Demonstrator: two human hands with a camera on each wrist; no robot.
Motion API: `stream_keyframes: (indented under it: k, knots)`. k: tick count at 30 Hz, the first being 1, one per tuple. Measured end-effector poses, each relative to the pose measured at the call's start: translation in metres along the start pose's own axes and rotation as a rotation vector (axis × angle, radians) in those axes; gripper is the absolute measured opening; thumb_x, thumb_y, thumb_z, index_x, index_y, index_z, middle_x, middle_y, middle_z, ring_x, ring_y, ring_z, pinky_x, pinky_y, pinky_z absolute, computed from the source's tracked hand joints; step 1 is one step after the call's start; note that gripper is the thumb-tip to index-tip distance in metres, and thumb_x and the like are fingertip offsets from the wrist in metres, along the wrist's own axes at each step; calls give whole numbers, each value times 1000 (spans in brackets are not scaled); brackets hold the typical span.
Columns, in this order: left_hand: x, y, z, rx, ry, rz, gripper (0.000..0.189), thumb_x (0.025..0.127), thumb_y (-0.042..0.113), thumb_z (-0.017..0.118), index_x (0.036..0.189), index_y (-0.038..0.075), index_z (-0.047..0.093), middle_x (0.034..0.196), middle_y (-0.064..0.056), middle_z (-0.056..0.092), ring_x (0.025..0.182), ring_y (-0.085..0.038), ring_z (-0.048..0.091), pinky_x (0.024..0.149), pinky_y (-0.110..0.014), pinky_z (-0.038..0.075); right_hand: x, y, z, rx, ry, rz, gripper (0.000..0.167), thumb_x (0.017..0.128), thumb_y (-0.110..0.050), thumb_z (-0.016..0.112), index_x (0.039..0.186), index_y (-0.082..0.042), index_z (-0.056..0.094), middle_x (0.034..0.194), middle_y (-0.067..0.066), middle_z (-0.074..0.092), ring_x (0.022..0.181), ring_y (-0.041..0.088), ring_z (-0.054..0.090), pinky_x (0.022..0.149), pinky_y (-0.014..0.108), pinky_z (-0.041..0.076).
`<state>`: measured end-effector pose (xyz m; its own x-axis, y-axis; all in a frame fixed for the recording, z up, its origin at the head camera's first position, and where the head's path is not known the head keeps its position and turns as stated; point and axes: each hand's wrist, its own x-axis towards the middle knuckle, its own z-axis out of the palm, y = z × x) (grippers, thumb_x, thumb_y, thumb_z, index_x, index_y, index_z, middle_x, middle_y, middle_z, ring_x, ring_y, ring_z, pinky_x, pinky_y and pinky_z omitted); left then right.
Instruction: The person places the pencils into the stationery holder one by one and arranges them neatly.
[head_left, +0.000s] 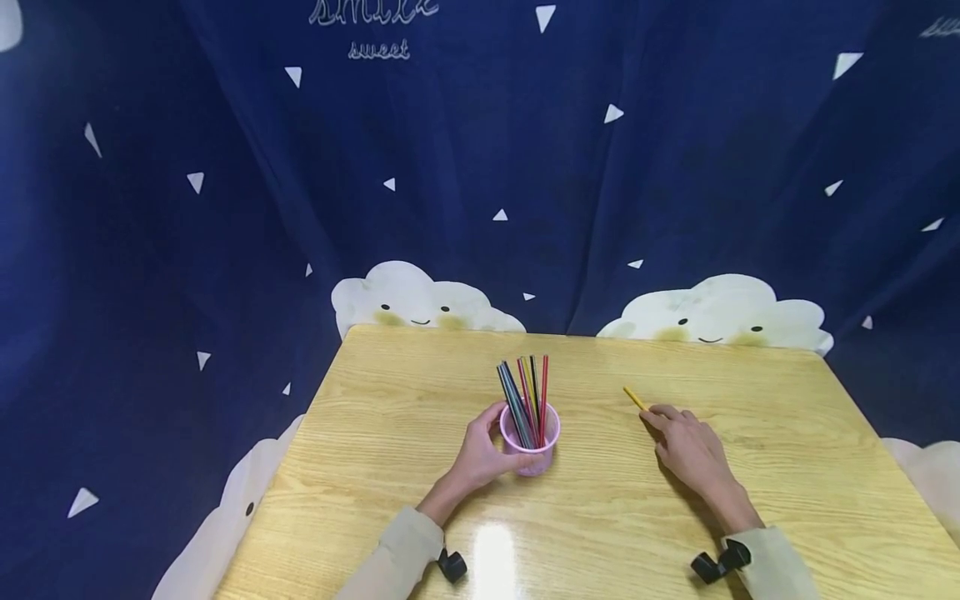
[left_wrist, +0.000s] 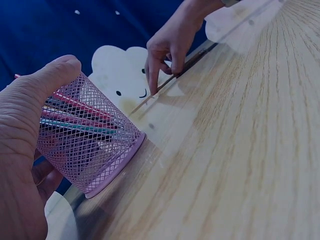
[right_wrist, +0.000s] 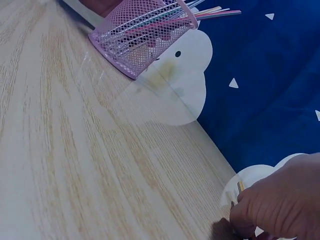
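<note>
My left hand [head_left: 483,454] grips a pink mesh pen holder [head_left: 534,463], thumb on the near side and fingers round the far side. Upright in the holder, leaning a little, stand several coloured pencils [head_left: 517,408] in red, yellow, black and dark blue-green. To the right, my right hand [head_left: 693,450] pinches a yellow pencil [head_left: 634,397] at the table surface. Its far end sticks out past the fingertips; the rest is hidden under the hand. In the left wrist view the mesh holder [left_wrist: 90,135] stands on its base within the curve of thumb and fingers.
A light wood-grain table [head_left: 585,533] carries everything, its far edge against a dark blue curtain [head_left: 465,133] printed with white triangles and smiling clouds. A bright glare patch shows on the near part of the tabletop. Black straps with small devices sit at both wrists.
</note>
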<state>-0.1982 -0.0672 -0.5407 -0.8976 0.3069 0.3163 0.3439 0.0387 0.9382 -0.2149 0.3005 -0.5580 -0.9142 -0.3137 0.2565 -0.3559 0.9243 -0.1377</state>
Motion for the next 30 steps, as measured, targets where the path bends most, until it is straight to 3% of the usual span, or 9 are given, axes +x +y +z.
stream_keyframes:
  k: [6, 12, 21, 25, 30]
  knots:
    - [0, 0, 0, -9, 0, 3, 81, 68, -2, 93, 139, -9, 55, 130, -26, 66, 120, -42, 64, 110, -51, 51, 1, 1, 2, 18, 4, -35, 52, 80, 11, 70, 130, -1, 71, 126, 21, 67, 89, 40, 67, 48, 32, 43]
    - [0, -2, 1, -20, 3, -3, 80, 68, -1, 93, 139, -9, 55, 129, -24, 66, 119, -42, 64, 109, -53, 52, 0, 0, 1, 46, 9, -56, 48, 84, 13, 67, 130, 0, 71, 125, 20, 67, 88, 39, 67, 55, 40, 51]
    - [0, -4, 2, -13, 13, 17, 77, 68, -1, 92, 136, -10, 57, 127, -26, 67, 117, -43, 65, 107, -52, 53, 0, -3, -3, 83, -11, -56, 63, 77, 21, 60, 135, -1, 68, 130, 19, 64, 85, 37, 63, 56, 36, 44]
    - [0, -3, 2, -10, 10, 10, 76, 68, -1, 92, 135, -10, 58, 127, -26, 67, 116, -42, 66, 107, -51, 53, 2, -5, -3, 146, 36, -56, 66, 76, 21, 57, 137, -3, 67, 131, 19, 63, 91, 37, 64, 58, 35, 44]
    - [2, -18, 3, 3, 8, -2, 78, 68, -2, 92, 137, -8, 57, 128, -24, 67, 118, -42, 64, 107, -51, 53, 7, -10, -7, 326, 136, -41, 64, 80, 21, 58, 140, -1, 63, 136, 19, 59, 70, 17, 54, 51, 23, 38]
